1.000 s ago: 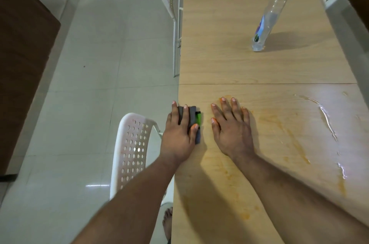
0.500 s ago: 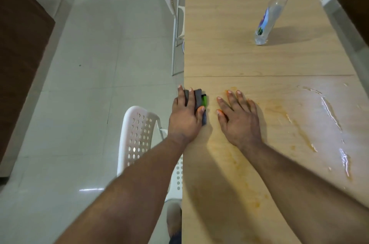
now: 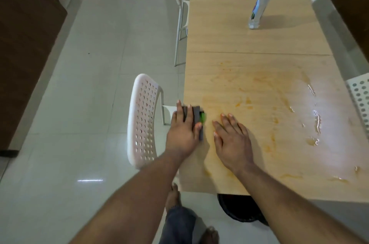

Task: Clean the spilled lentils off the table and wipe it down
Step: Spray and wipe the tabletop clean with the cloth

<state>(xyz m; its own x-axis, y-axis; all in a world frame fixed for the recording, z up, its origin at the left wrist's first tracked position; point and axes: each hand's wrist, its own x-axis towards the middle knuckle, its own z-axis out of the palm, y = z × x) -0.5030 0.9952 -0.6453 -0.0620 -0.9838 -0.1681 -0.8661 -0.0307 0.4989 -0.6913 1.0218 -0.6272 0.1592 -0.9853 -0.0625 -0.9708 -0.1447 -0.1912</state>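
Both hands lie flat on the tabletop [image 3: 249, 44] as I watch from the head view. On my feed the left hand [image 3: 184, 134] presses down on a dark grey scrubbing pad with a green edge [image 3: 196, 118] right at the tabletop's left edge, fingers straight over the top of it and the thumb along its right side. Just beside it, the right hand [image 3: 232, 142] rests palm down with fingers spread, holding nothing. I see orange lentil smears [image 3: 245, 102] across the wood ahead of and around the right hand, and shiny wet streaks [image 3: 316, 118] further right. A clear spray bottle with a blue cap [image 3: 261, 2] stands well apart on the far section. A white perforated chair [image 3: 142, 120] sits just left of the pad. A dark bin [image 3: 237, 211] shows under the near edge.
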